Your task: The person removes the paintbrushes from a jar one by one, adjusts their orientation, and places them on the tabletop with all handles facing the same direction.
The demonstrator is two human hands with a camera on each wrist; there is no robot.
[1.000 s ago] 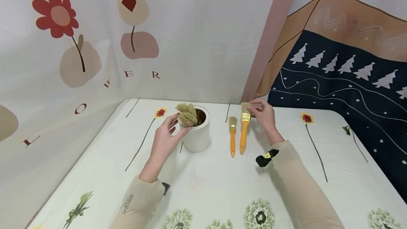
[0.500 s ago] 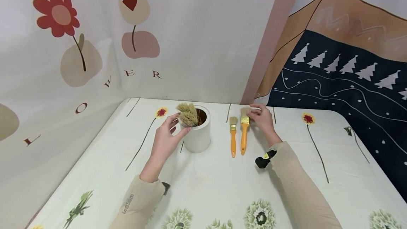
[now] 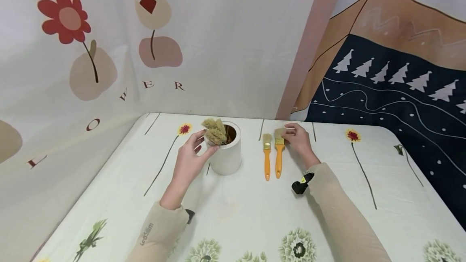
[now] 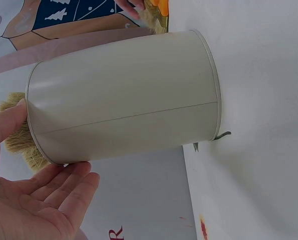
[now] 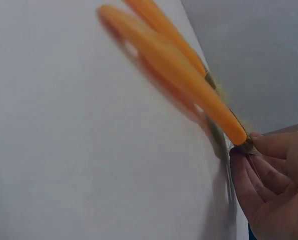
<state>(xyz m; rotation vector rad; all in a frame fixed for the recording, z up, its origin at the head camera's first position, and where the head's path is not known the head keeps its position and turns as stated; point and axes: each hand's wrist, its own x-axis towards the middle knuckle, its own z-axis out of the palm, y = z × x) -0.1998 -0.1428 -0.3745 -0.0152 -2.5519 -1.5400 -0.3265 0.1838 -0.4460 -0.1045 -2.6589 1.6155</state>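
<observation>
Left hand [image 3: 189, 159] grips the pot [image 3: 227, 159] by its rim [image 3: 238, 134]; my right hand [image 3: 299, 140] pinches the big brush [image 3: 279, 153] by its bristles [image 3: 279, 133], small brush [image 3: 267, 157] between my hands. I'd pinch lightly, avoid splaying bristles, hold the pot steady.

The pale cylindrical canister [image 4: 123, 90] has a smooth, low-sheen wall with a fine seam; whether it is metal or card cannot be told. The bristle tufts [image 3: 215, 133] in its mouth look dry, coarse and matt. Right of the canister, the smaller paintbrush [image 3: 267, 159] and larger paintbrush [image 3: 279, 155] have smooth, glossy orange handles [image 5: 176, 70], shiny gold-toned metal ferrules [image 3: 267, 145] and rough, fibrous heads [image 3: 267, 137]. Beneath the canister, the surface [image 3: 240, 217] looks like smooth, matt printed cloth.
</observation>
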